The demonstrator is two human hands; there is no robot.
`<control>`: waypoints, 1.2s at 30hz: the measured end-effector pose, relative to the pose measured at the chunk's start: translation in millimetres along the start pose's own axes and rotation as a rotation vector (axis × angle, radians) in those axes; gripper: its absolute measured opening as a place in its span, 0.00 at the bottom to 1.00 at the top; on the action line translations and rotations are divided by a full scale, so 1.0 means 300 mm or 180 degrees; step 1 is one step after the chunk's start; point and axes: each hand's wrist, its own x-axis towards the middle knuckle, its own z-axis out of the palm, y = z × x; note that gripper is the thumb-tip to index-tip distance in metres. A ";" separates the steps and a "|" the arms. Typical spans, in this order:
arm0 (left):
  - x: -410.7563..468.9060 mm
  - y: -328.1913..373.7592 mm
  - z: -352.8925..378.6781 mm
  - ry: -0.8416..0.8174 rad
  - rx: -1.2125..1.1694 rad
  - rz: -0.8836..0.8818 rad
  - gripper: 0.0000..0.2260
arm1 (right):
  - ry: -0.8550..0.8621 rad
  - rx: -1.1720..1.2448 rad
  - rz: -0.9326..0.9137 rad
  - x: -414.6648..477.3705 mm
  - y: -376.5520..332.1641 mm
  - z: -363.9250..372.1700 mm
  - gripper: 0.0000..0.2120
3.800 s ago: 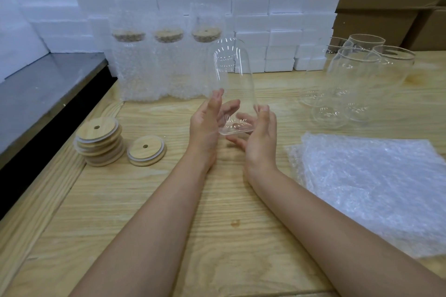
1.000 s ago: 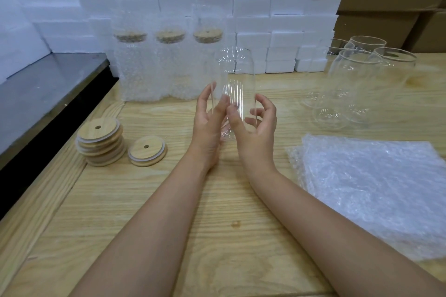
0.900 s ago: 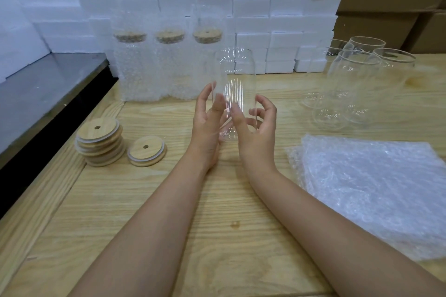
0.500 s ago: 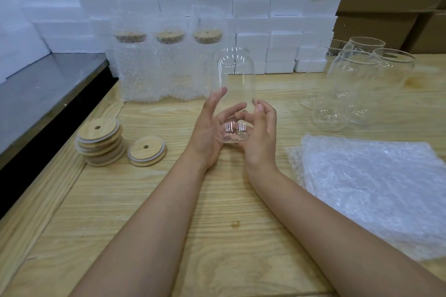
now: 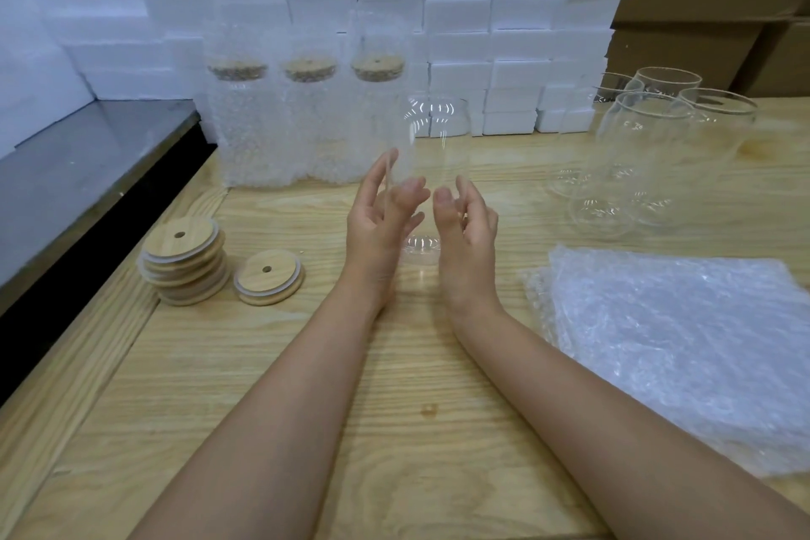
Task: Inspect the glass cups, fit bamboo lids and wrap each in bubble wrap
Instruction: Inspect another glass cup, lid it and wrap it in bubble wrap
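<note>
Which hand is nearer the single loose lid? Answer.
Left. The left hand sits right of the loose lid, at the glass cup; the right hand is farther right, across the cup.

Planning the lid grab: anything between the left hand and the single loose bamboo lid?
Nothing. Only bare table lies between the left hand and the single lid, per the head view.
</note>
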 end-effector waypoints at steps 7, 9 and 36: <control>-0.024 -0.004 0.022 -0.0221 0.0818 0.0484 0.37 | 0.0130 0.0013 -0.0072 -0.001 -0.006 -0.010 0.36; -0.026 -0.010 0.022 -0.0230 0.0997 0.0563 0.39 | 0.0136 -0.0025 -0.0069 0.000 -0.006 -0.013 0.39; -0.014 -0.048 -0.012 -0.0063 0.2178 0.1646 0.42 | -0.0144 0.0234 -0.0393 0.025 0.035 -0.017 0.40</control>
